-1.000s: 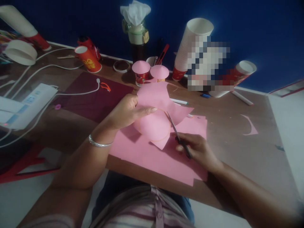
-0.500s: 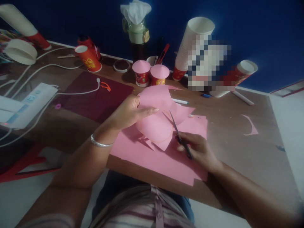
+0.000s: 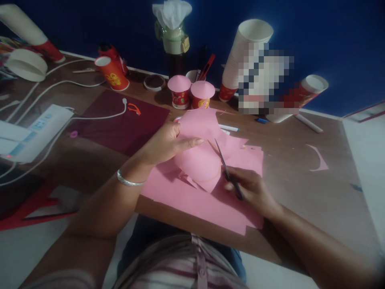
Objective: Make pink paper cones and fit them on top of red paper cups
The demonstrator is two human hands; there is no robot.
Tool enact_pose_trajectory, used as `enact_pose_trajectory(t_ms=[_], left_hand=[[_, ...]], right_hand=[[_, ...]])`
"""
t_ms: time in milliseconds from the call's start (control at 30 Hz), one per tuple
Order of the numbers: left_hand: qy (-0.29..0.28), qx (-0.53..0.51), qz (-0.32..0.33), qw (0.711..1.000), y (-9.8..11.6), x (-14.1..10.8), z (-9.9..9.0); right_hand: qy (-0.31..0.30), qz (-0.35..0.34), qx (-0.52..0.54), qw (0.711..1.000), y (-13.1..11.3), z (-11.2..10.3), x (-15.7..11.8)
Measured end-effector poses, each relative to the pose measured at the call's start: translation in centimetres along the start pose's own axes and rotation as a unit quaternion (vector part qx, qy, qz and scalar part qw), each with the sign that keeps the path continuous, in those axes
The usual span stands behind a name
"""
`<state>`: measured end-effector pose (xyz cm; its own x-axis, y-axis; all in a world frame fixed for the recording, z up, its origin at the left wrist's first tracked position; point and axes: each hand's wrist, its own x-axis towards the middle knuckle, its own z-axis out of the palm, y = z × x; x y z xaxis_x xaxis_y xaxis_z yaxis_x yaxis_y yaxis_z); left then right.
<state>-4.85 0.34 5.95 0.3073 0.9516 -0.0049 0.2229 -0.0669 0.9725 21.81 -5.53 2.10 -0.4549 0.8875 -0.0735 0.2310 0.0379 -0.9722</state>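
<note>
Pink paper [image 3: 199, 163] is up in front of me, over some flat pink sheets [image 3: 231, 214] near the front edge of the table [image 3: 291, 180]. From far off, I see it through the head camera. I have the left hand [image 3: 165, 145] pinching it, thumb lying on top and the other fingers mostly hidden. I think the thumb presses there so the floppy paper does not slip. It is probably held up off the sheets so the blades have room under it.

The right hand [image 3: 249, 186] is wrapped around the scissors [image 3: 227, 172] by their black handles. They point away from the body and lean left, with the blades at the paper's right side, close to a curved orange line [image 3: 214, 178]. That slant seems to help them fit the curve. I can't tell how wide the blades are apart.

Behind the paper, two red cups [image 3: 180, 99] wear pink pointed tops [image 3: 179, 83], maybe set back so nobody bumps them. Off to the right lies a curvy pink scrap [image 3: 319, 158], out of the way.
</note>
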Motion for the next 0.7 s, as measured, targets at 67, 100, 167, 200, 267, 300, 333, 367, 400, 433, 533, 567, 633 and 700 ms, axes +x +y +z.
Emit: enact_pose_trajectory(t_ms=[67,100,167,200,267,300,333,367,400,433,533,567,633,700], left_hand=[[-0.002,0.005,0.005,1.0,-0.04,0.03,-0.04],[-0.001,0.009,0.008,1.0,-0.09,0.04,-0.07],[0.003,0.021,0.007,1.0,-0.21,0.04,-0.16],[0.005,0.028,0.006,1.0,-0.27,0.03,-0.2],[0.008,0.038,0.004,0.999,-0.32,-0.01,-0.26],[0.008,0.042,0.003,0.999,-0.32,-0.03,-0.28],[0.009,0.044,0.002,0.999,-0.31,-0.05,-0.3],[0.011,0.044,0.002,0.999,-0.29,-0.06,-0.31],[0.012,0.042,0.001,0.999,-0.27,-0.07,-0.31],[0.013,0.041,0.001,0.999,-0.25,-0.08,-0.32],[0.016,0.033,0.0,0.999,-0.23,-0.05,-0.39],[0.017,0.03,0.0,0.999,-0.24,-0.04,-0.42],[0.02,0.023,-0.002,1.0,-0.28,-0.03,-0.49],[0.027,0.009,-0.005,1.0,-0.32,-0.03,-0.54]], right_hand=[[-0.005,0.003,0.006,1.0,-0.17,0.02,0.03],[-0.006,0.004,0.01,1.0,-0.22,0.03,0.02],[-0.009,0.01,0.016,1.0,-0.24,0.04,-0.01],[-0.01,0.013,0.018,1.0,-0.22,0.03,-0.04],[-0.015,0.017,0.019,1.0,-0.12,0.01,-0.1],[-0.017,0.017,0.018,1.0,-0.07,-0.01,-0.13],[-0.019,0.017,0.018,1.0,-0.01,-0.04,-0.16],[-0.018,0.016,0.019,1.0,0.04,-0.06,-0.18],[-0.018,0.017,0.02,0.999,0.08,-0.08,-0.19],[-0.018,0.016,0.023,0.999,0.12,-0.1,-0.21],[-0.02,0.017,0.031,0.999,0.22,-0.1,-0.24],[-0.021,0.016,0.03,0.999,0.24,-0.1,-0.24],[-0.024,0.019,0.026,0.999,0.24,-0.08,-0.21],[-0.027,0.025,0.022,0.999,0.18,-0.09,-0.15]])
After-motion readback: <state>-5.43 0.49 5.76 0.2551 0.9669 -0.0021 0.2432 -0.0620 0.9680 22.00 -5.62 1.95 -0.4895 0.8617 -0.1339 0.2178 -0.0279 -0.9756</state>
